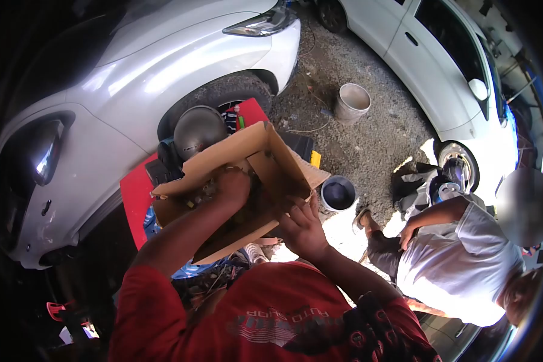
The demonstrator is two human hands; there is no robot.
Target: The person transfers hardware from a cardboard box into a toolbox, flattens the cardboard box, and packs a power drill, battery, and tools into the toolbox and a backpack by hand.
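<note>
An open cardboard box [228,148] stands tilted in front of my chest, above a red surface [136,187]. My left hand [232,186] reaches down inside it among small items that are too dark to make out; its fingers are mostly hidden. On the box's right side, my right hand [301,224] grips the edge, fingers bent over the cardboard. Behind the box sits a round dark metal bowl-like object [200,130].
A white car [133,84] is close on the left, another [431,72] at the upper right. A white bucket [352,102] and a dark bucket [338,193] stand on gravel. A person in a white shirt [452,259] sits at the right.
</note>
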